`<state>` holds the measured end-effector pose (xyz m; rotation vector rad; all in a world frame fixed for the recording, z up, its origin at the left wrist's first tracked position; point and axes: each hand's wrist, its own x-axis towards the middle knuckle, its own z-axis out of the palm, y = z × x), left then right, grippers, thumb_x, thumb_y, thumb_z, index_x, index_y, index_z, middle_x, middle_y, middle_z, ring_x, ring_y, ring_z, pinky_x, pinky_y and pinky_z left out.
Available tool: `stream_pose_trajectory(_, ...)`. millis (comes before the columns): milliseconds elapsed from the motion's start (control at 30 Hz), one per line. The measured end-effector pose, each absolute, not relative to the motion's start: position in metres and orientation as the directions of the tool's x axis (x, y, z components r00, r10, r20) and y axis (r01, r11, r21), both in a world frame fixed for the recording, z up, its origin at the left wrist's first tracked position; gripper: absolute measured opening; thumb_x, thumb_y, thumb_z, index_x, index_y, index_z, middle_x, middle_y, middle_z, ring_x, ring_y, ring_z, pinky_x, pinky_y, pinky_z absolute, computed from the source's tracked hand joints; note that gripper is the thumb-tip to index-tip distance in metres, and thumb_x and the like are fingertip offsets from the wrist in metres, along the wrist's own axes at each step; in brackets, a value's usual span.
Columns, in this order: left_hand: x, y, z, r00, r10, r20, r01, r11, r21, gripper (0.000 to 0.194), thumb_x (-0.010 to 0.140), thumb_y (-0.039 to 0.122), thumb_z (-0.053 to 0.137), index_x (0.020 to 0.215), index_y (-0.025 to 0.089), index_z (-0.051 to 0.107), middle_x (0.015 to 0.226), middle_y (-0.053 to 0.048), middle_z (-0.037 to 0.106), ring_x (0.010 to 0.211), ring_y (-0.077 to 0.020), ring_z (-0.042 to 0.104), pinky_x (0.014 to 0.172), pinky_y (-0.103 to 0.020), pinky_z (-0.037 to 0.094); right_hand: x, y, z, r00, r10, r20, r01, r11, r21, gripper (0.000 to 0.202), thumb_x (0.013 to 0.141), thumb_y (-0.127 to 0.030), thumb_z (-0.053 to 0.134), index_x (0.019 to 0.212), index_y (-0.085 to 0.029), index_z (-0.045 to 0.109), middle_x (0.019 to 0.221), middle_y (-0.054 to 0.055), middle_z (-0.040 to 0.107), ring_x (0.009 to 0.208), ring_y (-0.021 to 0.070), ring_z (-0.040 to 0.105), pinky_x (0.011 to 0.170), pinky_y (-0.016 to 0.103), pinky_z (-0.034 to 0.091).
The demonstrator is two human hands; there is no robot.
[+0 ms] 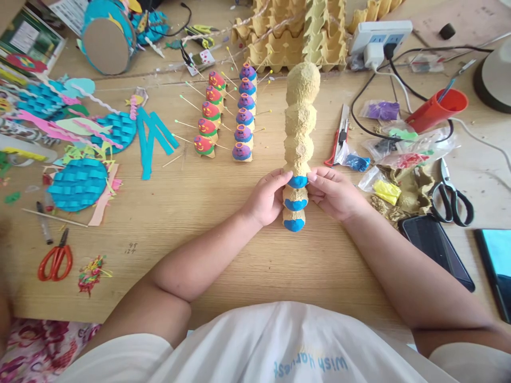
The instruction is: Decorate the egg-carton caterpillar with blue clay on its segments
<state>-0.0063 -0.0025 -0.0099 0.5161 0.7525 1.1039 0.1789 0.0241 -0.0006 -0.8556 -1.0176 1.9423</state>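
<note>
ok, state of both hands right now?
Left hand: closed, holding the egg-carton strip by its left edge.
Right hand: closed, holding its right edge.

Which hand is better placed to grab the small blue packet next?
Right, most likely. The right hand is nearer the blue packet, which lies on that side of the bumpy strip; the left hand would probably have to reach across. Both grip the strip now, so the left could steady it.

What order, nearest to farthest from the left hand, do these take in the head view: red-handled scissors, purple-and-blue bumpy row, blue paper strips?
From the left hand:
1. Purple-and-blue bumpy row: just ahead, slightly left.
2. Blue paper strips: farther left.
3. Red-handled scissors: far left, closer to the person's side.
</note>
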Motion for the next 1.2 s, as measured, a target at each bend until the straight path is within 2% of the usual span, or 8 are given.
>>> stream_pose_trajectory(133, -0.006, -0.002, -0.011, 0.25, 0.921, -0.3, -0.595, 0.39, 0.703, 0.044, 0.084, 0.061, 0.096, 0.087, 0.023, 0.074, 0.082, -0.002, 0.075, 0.075, -0.0179, 0.071, 0.064, -0.03, 0.057, 0.177, 0.024, -0.001, -0.467, 0.861, -0.2, -0.321, -0.376, -0.869, 0.056, 0.076, -0.062, 0.108, 0.084, -0.02, 0.071, 0.061, -0.011, 0.037, 0.055, 0.0072, 0.027, 0.05, 0.025, 0.02)
stream_pose_trajectory(300, -0.007, -0.001, -0.012, 0.25, 0.922, -0.297, -0.603, 0.388, 0.697, 0.039, 0.08, 0.051, 0.098, 0.086, 0.022, 0.073, 0.079, 0.0, 0.072, 0.071, -0.0153, 0.068, 0.063, -0.03, 0.055, 0.175, 0.023, 0.002, -0.462, 0.864, -0.2, -0.311, -0.369, -0.876, 0.058, 0.073, -0.062, 0.11, 0.081, -0.02, 0.071, 0.061, -0.01, 0.043, 0.054, 0.0063, 0.029, 0.05, 0.024, 0.02)
stream_pose_trajectory(400, -0.007, -0.001, -0.011, 0.227, 0.92, -0.318, -0.603, 0.389, 0.696, 0.035, 0.083, 0.048, 0.095, 0.085, 0.022, 0.071, 0.081, 0.0, 0.074, 0.075, -0.0158, 0.071, 0.066, -0.03, 0.056, 0.175, 0.023, 0.002, -0.454, 0.867, -0.207, -0.304, -0.369, -0.878, 0.059, 0.073, -0.063, 0.11, 0.08, -0.02, 0.07, 0.06, -0.01, 0.043, 0.054, 0.0066, 0.029, 0.05, 0.024, 0.019)
stream_pose_trajectory(600, -0.004, -0.003, -0.007, 0.226, 0.903, -0.366, -0.591, 0.426, 0.685, 0.036, 0.093, 0.056, 0.086, 0.089, 0.023, 0.072, 0.075, -0.001, 0.072, 0.076, -0.0208, 0.075, 0.066, -0.032, 0.06, 0.175, 0.023, 0.003, -0.439, 0.868, -0.233, -0.305, -0.388, -0.87, 0.06, 0.067, -0.063, 0.112, 0.081, -0.018, 0.073, 0.06, -0.01, 0.044, 0.054, 0.0064, 0.029, 0.051, 0.025, 0.018)
stream_pose_trajectory(800, -0.004, -0.003, 0.0, 0.229, 0.91, -0.344, -0.616, 0.41, 0.673, 0.033, 0.086, 0.042, 0.095, 0.083, 0.021, 0.07, 0.078, 0.001, 0.072, 0.068, -0.0129, 0.067, 0.061, -0.025, 0.054, 0.175, 0.024, 0.003, -0.447, 0.864, -0.232, -0.295, -0.387, -0.874, 0.061, 0.068, -0.064, 0.111, 0.079, -0.019, 0.071, 0.061, -0.009, 0.044, 0.054, 0.0068, 0.029, 0.05, 0.026, 0.018)
stream_pose_trajectory(1000, -0.004, -0.003, -0.002, 0.248, 0.903, -0.351, -0.617, 0.426, 0.661, 0.04, 0.093, 0.057, 0.089, 0.089, 0.021, 0.073, 0.079, 0.0, 0.073, 0.071, -0.0165, 0.07, 0.064, -0.029, 0.057, 0.176, 0.024, 0.001, -0.46, 0.859, -0.226, -0.312, -0.394, -0.864, 0.06, 0.07, -0.063, 0.111, 0.083, -0.019, 0.073, 0.06, -0.01, 0.041, 0.054, 0.0063, 0.027, 0.051, 0.024, 0.02)
stream_pose_trajectory(1200, -0.006, -0.004, -0.007, 0.227, 0.929, -0.293, -0.595, 0.371, 0.713, 0.041, 0.081, 0.052, 0.101, 0.087, 0.022, 0.074, 0.081, 0.001, 0.074, 0.071, -0.014, 0.067, 0.063, -0.028, 0.054, 0.176, 0.024, 0.002, -0.465, 0.86, -0.209, -0.311, -0.379, -0.871, 0.058, 0.073, -0.063, 0.109, 0.082, -0.02, 0.071, 0.061, -0.01, 0.041, 0.055, 0.007, 0.027, 0.05, 0.025, 0.019)
